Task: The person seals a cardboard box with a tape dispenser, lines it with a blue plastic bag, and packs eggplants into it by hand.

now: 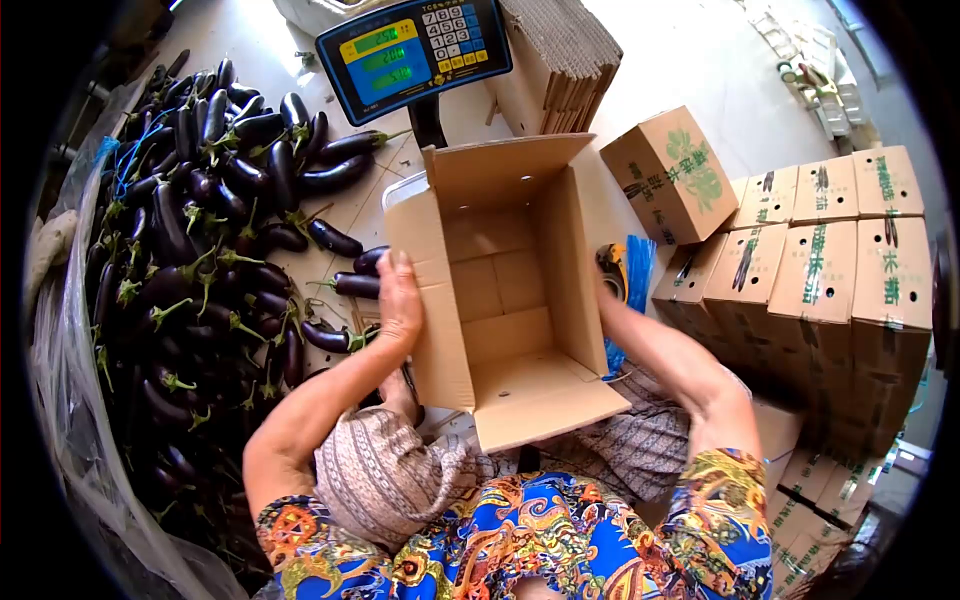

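An open cardboard box point(500, 290), bare inside, is between my two hands, its flaps spread and its opening facing up toward me. My left hand point(400, 300) presses along the outside of the left flap, fingers pointing away from me. At the opposite wall, my right hand point(606, 300) grips the box from outside; its fingers are hidden behind the cardboard. Just left of the box lie a few loose eggplants point(357, 285), near my left fingertips. Behind it stands a digital scale display point(415, 55) with lit green readouts; the scale's platform is mostly covered by the box.
A large heap of eggplants point(180, 230) on plastic sheeting point(80, 400) fills the left. Closed printed boxes point(810, 260) are stacked at right, with one more box point(670, 175) nearer. Flattened cardboard point(565, 60) stands behind. A tape dispenser point(612, 270) and blue strips point(638, 275) lie by my right arm.
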`<state>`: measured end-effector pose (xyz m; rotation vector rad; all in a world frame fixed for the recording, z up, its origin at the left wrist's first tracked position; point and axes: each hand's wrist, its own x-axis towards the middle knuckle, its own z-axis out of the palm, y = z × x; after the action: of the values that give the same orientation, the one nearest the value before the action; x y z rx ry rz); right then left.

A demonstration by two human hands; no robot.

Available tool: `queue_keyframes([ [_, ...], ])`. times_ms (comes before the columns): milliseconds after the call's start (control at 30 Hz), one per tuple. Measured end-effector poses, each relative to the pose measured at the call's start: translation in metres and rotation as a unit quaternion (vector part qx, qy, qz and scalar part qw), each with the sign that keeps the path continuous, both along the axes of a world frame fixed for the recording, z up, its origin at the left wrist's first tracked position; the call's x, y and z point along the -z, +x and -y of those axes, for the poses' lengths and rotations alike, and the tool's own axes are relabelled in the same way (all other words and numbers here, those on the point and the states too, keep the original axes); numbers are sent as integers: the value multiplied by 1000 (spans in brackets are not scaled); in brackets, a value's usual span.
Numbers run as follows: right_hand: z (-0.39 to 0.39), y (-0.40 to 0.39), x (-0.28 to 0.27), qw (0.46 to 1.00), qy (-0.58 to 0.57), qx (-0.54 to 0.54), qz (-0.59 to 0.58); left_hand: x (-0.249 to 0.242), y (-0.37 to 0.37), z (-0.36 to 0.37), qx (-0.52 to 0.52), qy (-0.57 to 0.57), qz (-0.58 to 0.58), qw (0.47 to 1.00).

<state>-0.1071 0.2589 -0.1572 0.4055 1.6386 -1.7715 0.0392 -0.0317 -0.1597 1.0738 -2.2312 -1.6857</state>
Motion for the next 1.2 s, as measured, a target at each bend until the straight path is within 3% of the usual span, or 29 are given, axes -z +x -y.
queue_keyframes([
  [33, 15, 13, 7, 999, 47, 19, 6, 40, -2, -11, 1, -97, -26, 995],
  [67, 22, 16, 27, 999, 35, 19, 9, 48, -9, -18, -3, -34, -35, 999],
  [100, 19, 24, 48, 999, 28, 25, 13, 52, -13, -29, -2, 35, -42, 999],
  [133, 14, 28, 60, 999, 23, 33, 13, 19, -16, -31, -50, 277, -56, 958],
  [167, 2, 30, 77, 999, 16, 38, 10, 35, -16, -34, -31, 319, -123, 939],
  [233, -8, 18, 71, 989, 98, -64, -95, 46, -14, -27, -32, 241, -90, 966],
  [300, -25, 3, 37, 888, 279, -244, -272, 72, 0, 4, 20, 240, -132, 962],
  [333, -19, -8, -12, 783, 345, -381, -352, 65, 7, 12, 15, 237, -120, 964],
  [367, -13, -21, -36, 768, 408, -452, -200, 46, 15, 16, 10, 235, -109, 966],
  [433, -35, -41, -66, 621, 463, -574, -266, -4, 24, 40, 85, 90, -25, 992],
  [500, -58, -51, -107, 649, 422, -561, -292, -63, 36, 51, 83, 235, 139, 958],
  [533, -76, -58, -128, 605, 391, -607, -335, -89, 39, 46, 92, 241, 120, 959],
  [567, -103, -60, -125, 715, 352, -537, -275, -106, 42, 40, 103, 247, 99, 958],
  [633, -148, -43, -115, 842, 388, -327, -184, -112, 45, 41, 127, 192, 111, 967],
  [767, -244, 15, -10, 876, 455, -155, -32, -87, 62, 78, 161, 196, 139, 957],
  [800, -258, 34, 6, 884, 451, -118, -20, -95, 64, 73, 129, 136, 156, 970],
  [900, -295, 84, 76, 866, 493, -83, 5, -102, 75, 105, 146, 96, 197, 965],
  [967, -281, 114, 75, 833, 550, -39, -56, -121, 72, 115, 130, 52, 234, 962],
  [1000, -269, 113, 54, 866, 495, -54, 50, -130, 70, 114, 108, 57, 222, 967],
  [1133, -248, 137, 101, 875, 480, 4, 61, -165, 51, 96, 87, 32, 183, 979],
  [1200, -252, 143, 139, 901, 419, 111, 11, -182, 32, 81, 123, 1, 169, 978],
])
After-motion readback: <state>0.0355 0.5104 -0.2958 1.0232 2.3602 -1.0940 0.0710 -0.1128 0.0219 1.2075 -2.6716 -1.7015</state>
